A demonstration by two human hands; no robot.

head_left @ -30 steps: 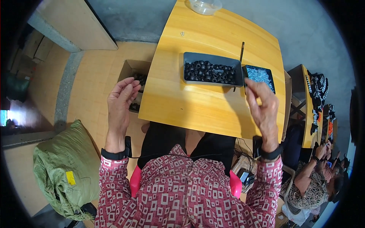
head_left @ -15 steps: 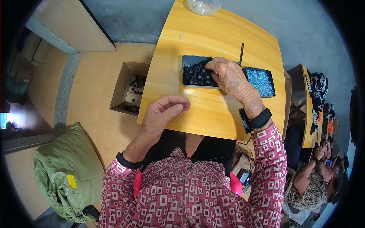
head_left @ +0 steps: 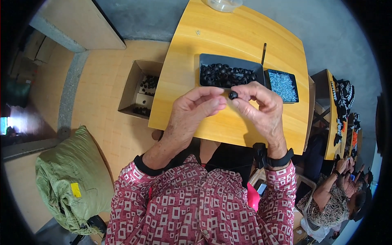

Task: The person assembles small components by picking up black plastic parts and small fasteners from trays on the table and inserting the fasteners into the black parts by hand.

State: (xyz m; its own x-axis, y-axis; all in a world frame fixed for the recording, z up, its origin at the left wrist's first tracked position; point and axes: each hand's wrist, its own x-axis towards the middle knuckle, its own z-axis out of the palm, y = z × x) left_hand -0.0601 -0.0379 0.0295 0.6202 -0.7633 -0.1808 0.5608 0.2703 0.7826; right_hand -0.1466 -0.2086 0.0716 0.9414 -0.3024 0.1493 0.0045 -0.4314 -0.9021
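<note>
Between the thumb and forefinger of my right hand [head_left: 261, 107] is a small black round piece [head_left: 232, 95] with an opening in it. My left hand [head_left: 196, 112] is just left of it, thumb and fingers pinched together. Whatever those fingers may hold is too small to make out. Both hands are above the near part of the yellow wooden table [head_left: 175, 90]. Just beyond them lies a dark grey tray [head_left: 232, 58] of many similar black round pieces [head_left: 222, 73]. To its right a smaller black tray [head_left: 297, 99] holds tiny clear bluish pieces [head_left: 281, 85].
A thin dark stick [head_left: 264, 53] stands between the trays. A clear plastic bowl [head_left: 223, 5] sits at the far edge. Left of the table, a cardboard box [head_left: 127, 92] on the floor holds more black pieces. A green sack [head_left: 77, 179] lies nearer. Another person [head_left: 330, 200] sits at right.
My right hand has come out of the dark grey tray toward me with a black round piece. My left hand has moved right and slightly away from me, close to it.
</note>
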